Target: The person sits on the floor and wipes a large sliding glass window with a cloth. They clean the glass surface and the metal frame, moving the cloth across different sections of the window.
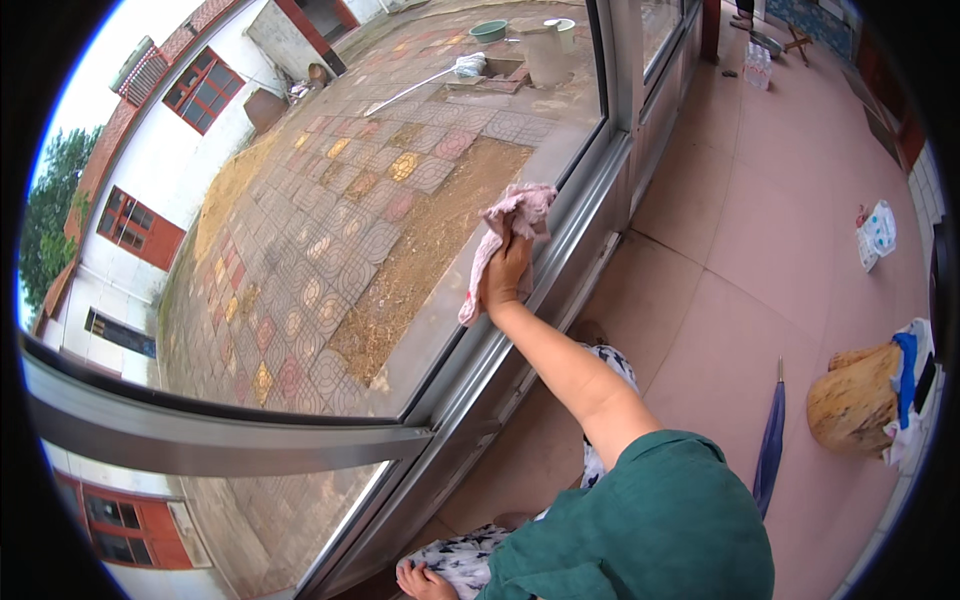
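My right hand (506, 271) grips a crumpled pink cloth (523, 210) and presses it against the lower part of a large window pane (322, 247), close to its metal frame (551, 259). Part of the cloth hangs down past the wrist. At the bottom of the view my left hand (424, 582) rests on the knee of my black-and-white patterned trousers (461, 559), with nothing seen in it. A green sleeve (667, 495) covers my right shoulder.
Behind me on the pink tiled floor (780, 225) lie a folded blue umbrella (771, 442) and a plastic packet (876, 234), near a wooden stump (851, 405). Bottles in a pack (757, 66) stand farther off, near a person's foot (741, 22). Outside, a mop (469, 66) lies on paving.
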`<action>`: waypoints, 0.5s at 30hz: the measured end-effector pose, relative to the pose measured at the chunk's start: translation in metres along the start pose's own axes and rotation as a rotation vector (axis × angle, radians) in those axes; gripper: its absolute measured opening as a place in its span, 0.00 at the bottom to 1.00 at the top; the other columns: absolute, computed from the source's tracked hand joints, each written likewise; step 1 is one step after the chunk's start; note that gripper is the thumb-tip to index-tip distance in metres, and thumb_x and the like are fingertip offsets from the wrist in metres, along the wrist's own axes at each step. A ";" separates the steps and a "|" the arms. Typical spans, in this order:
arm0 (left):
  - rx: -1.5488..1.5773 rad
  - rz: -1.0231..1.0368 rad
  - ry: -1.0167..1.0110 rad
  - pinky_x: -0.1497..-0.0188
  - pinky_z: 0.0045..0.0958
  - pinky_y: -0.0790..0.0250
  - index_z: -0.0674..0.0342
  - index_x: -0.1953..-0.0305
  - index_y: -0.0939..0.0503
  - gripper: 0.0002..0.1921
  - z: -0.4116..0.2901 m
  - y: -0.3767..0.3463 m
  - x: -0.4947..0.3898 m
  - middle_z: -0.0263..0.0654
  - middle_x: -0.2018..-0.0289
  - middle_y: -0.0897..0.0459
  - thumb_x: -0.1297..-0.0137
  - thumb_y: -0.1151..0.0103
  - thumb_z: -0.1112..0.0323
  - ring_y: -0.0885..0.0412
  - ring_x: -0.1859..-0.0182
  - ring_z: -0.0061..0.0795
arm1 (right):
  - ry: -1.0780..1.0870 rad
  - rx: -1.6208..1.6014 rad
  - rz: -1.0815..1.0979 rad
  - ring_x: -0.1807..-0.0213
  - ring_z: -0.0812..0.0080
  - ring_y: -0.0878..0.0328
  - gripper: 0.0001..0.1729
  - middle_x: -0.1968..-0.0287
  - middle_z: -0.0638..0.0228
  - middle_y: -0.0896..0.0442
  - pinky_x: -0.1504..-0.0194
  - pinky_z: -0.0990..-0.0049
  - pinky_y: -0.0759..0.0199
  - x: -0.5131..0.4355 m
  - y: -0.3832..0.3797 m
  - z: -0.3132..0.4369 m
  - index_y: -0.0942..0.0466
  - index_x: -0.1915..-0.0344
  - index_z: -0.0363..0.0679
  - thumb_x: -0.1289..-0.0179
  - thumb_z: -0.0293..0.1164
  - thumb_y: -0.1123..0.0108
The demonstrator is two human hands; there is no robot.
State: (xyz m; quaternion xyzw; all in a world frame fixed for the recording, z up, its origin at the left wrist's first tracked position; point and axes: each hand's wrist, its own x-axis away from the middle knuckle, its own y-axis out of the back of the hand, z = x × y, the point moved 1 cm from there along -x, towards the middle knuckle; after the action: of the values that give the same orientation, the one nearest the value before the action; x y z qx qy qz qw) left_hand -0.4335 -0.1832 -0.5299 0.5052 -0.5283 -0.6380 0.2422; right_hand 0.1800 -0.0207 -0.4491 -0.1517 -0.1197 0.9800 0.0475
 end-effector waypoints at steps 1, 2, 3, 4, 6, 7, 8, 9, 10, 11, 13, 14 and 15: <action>-0.013 0.002 -0.004 0.36 0.48 0.38 0.63 0.63 0.17 0.08 -0.003 0.002 -0.004 0.45 0.51 0.18 0.43 0.43 0.71 0.26 0.42 0.49 | 0.005 0.058 -0.021 0.46 0.51 0.28 0.18 0.49 0.47 0.24 0.42 0.62 0.39 -0.028 0.000 -0.006 0.29 0.45 0.30 0.24 0.34 0.53; -0.026 0.002 -0.006 0.36 0.48 0.38 0.62 0.63 0.17 0.08 -0.006 0.002 -0.008 0.45 0.51 0.18 0.43 0.43 0.70 0.26 0.42 0.49 | 0.043 0.070 -0.055 0.45 0.51 0.28 0.18 0.48 0.48 0.24 0.41 0.62 0.39 -0.057 0.001 -0.014 0.29 0.45 0.31 0.24 0.34 0.53; -0.041 0.000 -0.008 0.35 0.48 0.38 0.62 0.62 0.16 0.09 -0.009 0.004 -0.012 0.45 0.51 0.17 0.42 0.43 0.69 0.25 0.42 0.49 | 0.095 0.056 -0.088 0.45 0.51 0.29 0.17 0.49 0.48 0.24 0.41 0.61 0.40 -0.084 0.002 -0.021 0.28 0.46 0.31 0.24 0.34 0.54; -0.057 0.026 -0.030 0.36 0.48 0.37 0.62 0.62 0.16 0.09 -0.013 0.004 -0.017 0.45 0.51 0.17 0.42 0.43 0.69 0.25 0.42 0.49 | 0.092 0.065 -0.095 0.46 0.50 0.28 0.18 0.50 0.47 0.24 0.42 0.61 0.39 -0.111 0.004 -0.029 0.28 0.47 0.30 0.24 0.34 0.54; -0.093 0.076 -0.073 0.36 0.47 0.37 0.62 0.62 0.16 0.09 -0.021 0.007 -0.027 0.45 0.51 0.17 0.42 0.44 0.69 0.24 0.43 0.49 | 0.061 0.117 -0.094 0.49 0.48 0.28 0.18 0.53 0.45 0.24 0.44 0.61 0.38 -0.160 0.008 -0.043 0.27 0.48 0.30 0.24 0.34 0.54; -0.111 0.100 -0.092 0.36 0.47 0.37 0.62 0.62 0.16 0.09 -0.024 0.008 -0.032 0.45 0.52 0.17 0.41 0.44 0.69 0.24 0.44 0.49 | 0.008 0.150 -0.084 0.50 0.47 0.28 0.18 0.54 0.43 0.24 0.45 0.61 0.38 -0.184 0.010 -0.049 0.27 0.49 0.29 0.24 0.34 0.54; -0.130 0.125 -0.109 0.36 0.47 0.36 0.62 0.63 0.16 0.09 -0.027 0.009 -0.037 0.45 0.52 0.17 0.41 0.44 0.69 0.24 0.44 0.49 | 0.081 0.103 -0.133 0.51 0.45 0.28 0.19 0.55 0.41 0.24 0.47 0.61 0.36 -0.205 0.010 -0.053 0.27 0.51 0.28 0.24 0.35 0.55; -0.151 0.151 -0.126 0.37 0.47 0.36 0.62 0.63 0.16 0.09 -0.030 0.010 -0.041 0.45 0.52 0.17 0.41 0.44 0.69 0.24 0.44 0.48 | 0.130 0.091 -0.120 0.53 0.46 0.27 0.19 0.56 0.42 0.23 0.49 0.61 0.35 -0.226 0.014 -0.059 0.27 0.52 0.27 0.25 0.36 0.54; -0.150 0.165 -0.130 0.37 0.46 0.36 0.62 0.61 0.16 0.10 -0.033 0.010 -0.046 0.45 0.52 0.17 0.41 0.45 0.69 0.24 0.44 0.47 | 0.088 0.055 -0.122 0.54 0.46 0.26 0.19 0.57 0.43 0.23 0.51 0.61 0.34 -0.248 0.014 -0.066 0.27 0.53 0.27 0.25 0.36 0.54; -0.161 0.185 -0.141 0.37 0.46 0.36 0.62 0.61 0.16 0.10 -0.036 0.010 -0.049 0.45 0.51 0.17 0.41 0.45 0.69 0.24 0.44 0.47 | 0.067 0.011 -0.117 0.56 0.46 0.25 0.19 0.58 0.43 0.22 0.52 0.60 0.33 -0.268 0.014 -0.071 0.26 0.54 0.27 0.25 0.36 0.54; -0.182 0.226 -0.157 0.37 0.46 0.36 0.62 0.60 0.16 0.11 -0.040 0.009 -0.055 0.45 0.51 0.17 0.41 0.45 0.69 0.24 0.43 0.47 | 0.076 0.109 -0.183 0.59 0.46 0.23 0.20 0.60 0.44 0.21 0.55 0.59 0.31 -0.292 0.016 -0.079 0.25 0.56 0.28 0.25 0.36 0.53; -0.173 0.198 -0.129 0.36 0.46 0.36 0.62 0.58 0.17 0.12 -0.042 0.008 -0.056 0.44 0.52 0.17 0.41 0.46 0.68 0.25 0.43 0.46 | 0.101 0.129 -0.212 0.60 0.47 0.22 0.21 0.60 0.44 0.19 0.55 0.59 0.31 -0.298 0.018 -0.082 0.23 0.58 0.27 0.25 0.37 0.53; -0.171 0.210 -0.112 0.36 0.46 0.37 0.62 0.58 0.17 0.12 -0.042 0.006 -0.058 0.44 0.51 0.17 0.41 0.45 0.68 0.25 0.42 0.46 | 0.115 0.167 -0.301 0.59 0.48 0.22 0.21 0.59 0.43 0.19 0.54 0.59 0.30 -0.303 0.015 -0.083 0.22 0.58 0.27 0.25 0.38 0.52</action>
State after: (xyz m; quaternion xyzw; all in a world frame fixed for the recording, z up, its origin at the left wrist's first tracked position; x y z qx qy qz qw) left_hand -0.3750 -0.1540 -0.4991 0.3883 -0.5346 -0.6791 0.3199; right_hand 0.4926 -0.0566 -0.4429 -0.1835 -0.0565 0.9580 0.2129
